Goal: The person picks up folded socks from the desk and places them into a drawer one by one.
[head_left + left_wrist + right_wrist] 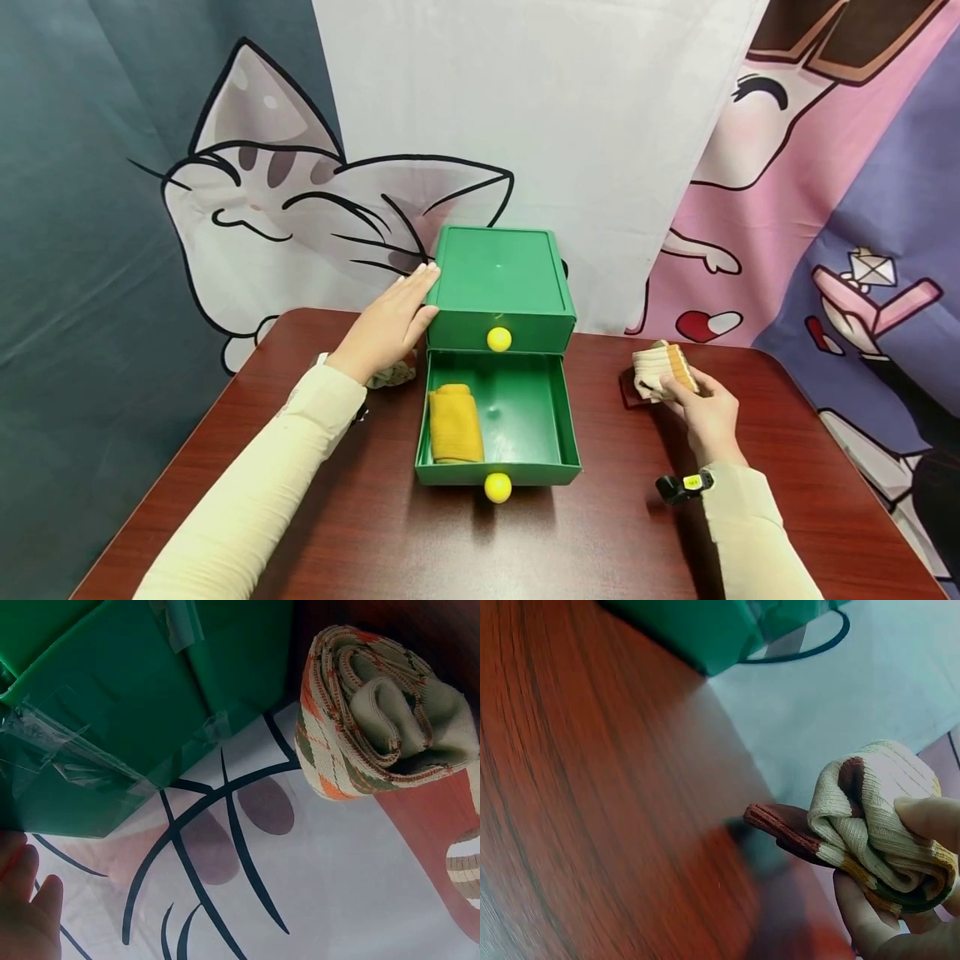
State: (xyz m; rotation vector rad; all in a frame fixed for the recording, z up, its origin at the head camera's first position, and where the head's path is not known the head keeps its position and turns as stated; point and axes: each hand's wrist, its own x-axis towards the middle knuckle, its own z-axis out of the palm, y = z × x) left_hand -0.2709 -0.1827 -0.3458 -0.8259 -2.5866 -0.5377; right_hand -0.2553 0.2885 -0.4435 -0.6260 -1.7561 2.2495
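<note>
My left fingers (414,289) are stretched out nearly straight and have hold of nothing; they rest against the upper left edge of the green drawer box (498,271), with the thumb by its front corner. My right fingers (680,390) are bent only as far as the thickness of a rolled knit bundle (651,372), which I pinch between the thumb on one side and the others on the opposite side. The bundle is cream with mustard bands, and its dark red end sticks out on the side away from my right palm. I cannot tell whether any of it touches the worktop (495,546).

Between my two sets of fingers, nearer to me than either, the lower drawer (525,408) stands pulled out, its yellow knob (498,487) facing me. A folded mustard cloth (456,425) lies inside, along the side toward my left fingers. The upper drawer (457,331) sits closed, just right of my left thumb.

Below my left fingers, beside the box, is a rolled patterned bundle (379,712) in cream, orange and green. Beyond my fingertips hangs a backdrop (555,108) with a cartoon cat.
</note>
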